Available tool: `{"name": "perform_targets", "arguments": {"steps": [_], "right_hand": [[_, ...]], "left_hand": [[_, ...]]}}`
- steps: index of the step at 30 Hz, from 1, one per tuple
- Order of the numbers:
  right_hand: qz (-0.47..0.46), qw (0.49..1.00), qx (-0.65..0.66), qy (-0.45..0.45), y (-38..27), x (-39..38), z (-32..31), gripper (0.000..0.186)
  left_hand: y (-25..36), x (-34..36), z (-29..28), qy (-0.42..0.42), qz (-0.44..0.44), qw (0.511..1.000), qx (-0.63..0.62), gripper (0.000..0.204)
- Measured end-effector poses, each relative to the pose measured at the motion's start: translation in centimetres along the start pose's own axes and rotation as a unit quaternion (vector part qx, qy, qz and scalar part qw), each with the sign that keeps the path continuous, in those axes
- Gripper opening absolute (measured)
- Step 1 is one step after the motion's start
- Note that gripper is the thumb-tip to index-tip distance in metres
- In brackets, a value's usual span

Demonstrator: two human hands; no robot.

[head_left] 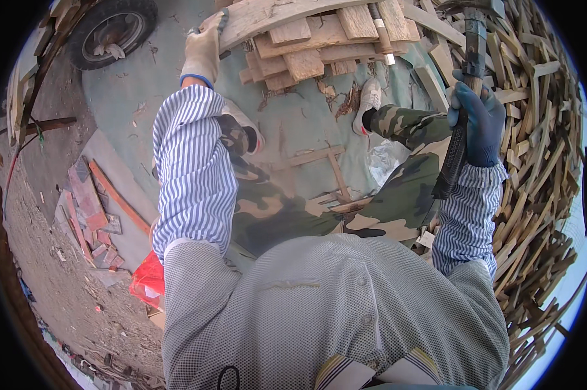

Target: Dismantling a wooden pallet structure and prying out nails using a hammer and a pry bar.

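Grey-green ground sheet point(306, 123) under a stack of wooden boards point(319, 39), wood scraps point(319, 156), loose bricks point(89, 208) alongside.

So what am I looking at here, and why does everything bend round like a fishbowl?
There is no machine here. A person wears a wide fisheye camera on the head, looking down at their own body and arms, so straight edges curve toward the rim. The left hand, in a pale work glove, grips the edge of a long wooden plank lying on a stack of short boards. The right hand, in a dark blue glove, holds a hammer raised, head up. A big pile of wood strips lies to the right. On the left are a wheel and some red bricks.
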State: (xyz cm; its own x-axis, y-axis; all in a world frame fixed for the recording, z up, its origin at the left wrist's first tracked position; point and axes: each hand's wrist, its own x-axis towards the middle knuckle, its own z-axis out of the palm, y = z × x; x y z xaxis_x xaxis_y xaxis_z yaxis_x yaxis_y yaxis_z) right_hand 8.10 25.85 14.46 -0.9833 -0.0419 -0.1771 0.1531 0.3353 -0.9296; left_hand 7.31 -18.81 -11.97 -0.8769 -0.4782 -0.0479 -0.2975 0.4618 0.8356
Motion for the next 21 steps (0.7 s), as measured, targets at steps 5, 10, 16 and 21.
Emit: {"name": "perform_targets", "arguments": {"steps": [5,10,16,21], "right_hand": [[0.150,0.981,-0.030,-0.122,5.4,-2.2,1.0,0.032],[0.318,0.897,-0.126,-0.280,12.6,-0.7,4.4,0.021],[0.224,0.767,-0.435,-0.415,23.5,4.4,11.3,0.032],[0.011,0.729,-0.535,-0.427,32.8,8.0,14.3,0.050]], "left_hand": [[5.5,-0.3,-9.1,0.217,-0.070,0.922,-0.313,0.039],[10.1,-10.1,-18.0,0.178,0.150,0.930,-0.285,0.034],[-1.2,-27.1,-20.3,0.184,-0.147,0.969,-0.068,0.029],[-6.9,-41.5,-15.9,0.271,-0.419,0.850,-0.172,0.020]]}}
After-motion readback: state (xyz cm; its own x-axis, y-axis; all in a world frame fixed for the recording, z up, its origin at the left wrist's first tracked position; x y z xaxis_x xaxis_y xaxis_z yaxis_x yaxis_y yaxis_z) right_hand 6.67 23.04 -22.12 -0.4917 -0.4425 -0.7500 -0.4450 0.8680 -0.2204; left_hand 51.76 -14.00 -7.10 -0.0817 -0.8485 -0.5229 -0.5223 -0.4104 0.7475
